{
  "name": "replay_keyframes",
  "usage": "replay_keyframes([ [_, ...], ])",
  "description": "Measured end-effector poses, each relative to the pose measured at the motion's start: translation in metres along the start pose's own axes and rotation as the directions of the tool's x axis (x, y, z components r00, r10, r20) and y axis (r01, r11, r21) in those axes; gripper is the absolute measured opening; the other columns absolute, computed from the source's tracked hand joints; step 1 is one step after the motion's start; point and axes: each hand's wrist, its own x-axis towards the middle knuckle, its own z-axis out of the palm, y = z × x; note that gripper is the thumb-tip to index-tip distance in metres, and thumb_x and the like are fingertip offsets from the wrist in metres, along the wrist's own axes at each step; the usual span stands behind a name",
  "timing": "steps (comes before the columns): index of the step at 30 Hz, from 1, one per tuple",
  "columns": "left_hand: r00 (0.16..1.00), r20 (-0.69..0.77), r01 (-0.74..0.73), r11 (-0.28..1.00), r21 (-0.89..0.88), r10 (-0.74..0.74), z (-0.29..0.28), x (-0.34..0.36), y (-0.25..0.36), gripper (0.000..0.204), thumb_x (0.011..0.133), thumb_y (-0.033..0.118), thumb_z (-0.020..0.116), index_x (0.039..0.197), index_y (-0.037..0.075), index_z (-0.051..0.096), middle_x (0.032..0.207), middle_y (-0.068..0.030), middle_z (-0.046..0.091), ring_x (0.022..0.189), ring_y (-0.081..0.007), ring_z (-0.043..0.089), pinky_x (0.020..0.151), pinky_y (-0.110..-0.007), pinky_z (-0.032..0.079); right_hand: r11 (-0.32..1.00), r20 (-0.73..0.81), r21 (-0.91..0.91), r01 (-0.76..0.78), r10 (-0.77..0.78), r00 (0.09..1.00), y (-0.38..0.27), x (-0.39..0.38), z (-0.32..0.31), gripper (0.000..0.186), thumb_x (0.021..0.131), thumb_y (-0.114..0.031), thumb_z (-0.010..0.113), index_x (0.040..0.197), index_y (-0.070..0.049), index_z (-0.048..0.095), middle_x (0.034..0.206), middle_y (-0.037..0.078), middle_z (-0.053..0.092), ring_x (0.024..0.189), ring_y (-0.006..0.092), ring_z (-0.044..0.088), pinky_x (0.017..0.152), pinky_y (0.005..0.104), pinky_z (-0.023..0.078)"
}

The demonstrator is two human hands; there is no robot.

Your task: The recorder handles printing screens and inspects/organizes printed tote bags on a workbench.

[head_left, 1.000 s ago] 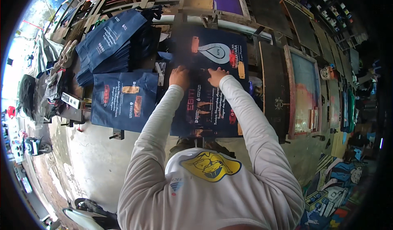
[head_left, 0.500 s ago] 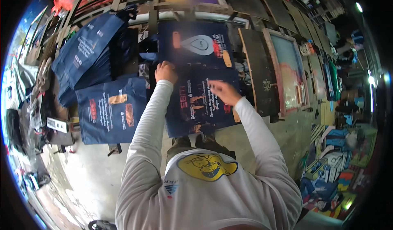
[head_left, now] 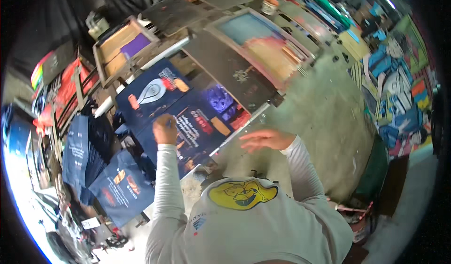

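A navy printed fabric bag point(head_left: 195, 128), with white lettering, red marks and orange tape-like patches, lies flat on the worktable before me. My left hand point(head_left: 165, 128) is over its left part, fingers curled in; whatever they may hold is hidden. Off the bag's right edge hovers my right hand point(head_left: 267, 139), its fingers stretched out and nothing in them. Another navy bag point(head_left: 134, 105) with a pale drop shape lies just beyond the first. Purple and red patches point(head_left: 220, 99) show beside the near bag's right side.
At the left hang stacked navy bags point(head_left: 77, 144) and a single navy bag point(head_left: 112, 196). A wooden printing frame point(head_left: 268, 45) stands at the right beyond a dark board point(head_left: 225, 69). Another frame point(head_left: 105, 66) is at the far left. Colourful cloths point(head_left: 399, 95) lie far right.
The view has swung to the right, showing more floor and the cloths. My right hand has left its place over the near bag and is now past its edge. My left hand stays by the bag.
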Motion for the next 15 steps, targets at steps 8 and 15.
replay_keyframes([
  [8, 0.822, 0.502, -0.016, 0.893, -0.451, 0.268, 0.177, -0.129, 0.292, 0.015, 0.081, 0.019, 0.074, 0.087, 0.005, 0.071, 0.093, -0.0131, 0.071, 0.089, -0.0306, 0.067, 0.081, -0.04, 0.053, 0.877, -0.818, -0.48, -0.017, -0.441, 0.369, 0.119, -0.195, -0.038, 0.031, 0.091, -0.005, 0.064, 0.122, 0.0, 0.061, 0.115, 0.009, 0.068, 0.102, 0.0183, 0.067, 0.086, 0.0277, 0.051],
  [15, 0.511, 0.67, 0.06, 0.755, -0.652, 0.538, 0.248, -0.161, 0.475, 0.034, 0.084, 0.026, 0.074, 0.113, 0.009, 0.068, 0.117, -0.0144, 0.067, 0.11, -0.0335, 0.062, 0.096, -0.04, 0.049, 0.916, -0.93, 0.153, 0.371, 0.007, 0.367, 0.149, -0.355, -0.031, 0.045, 0.099, -0.025, 0.057, 0.139, -0.007, 0.047, 0.129, 0.01, 0.06, 0.112, 0.0216, 0.062, 0.094, 0.0345, 0.05],
])
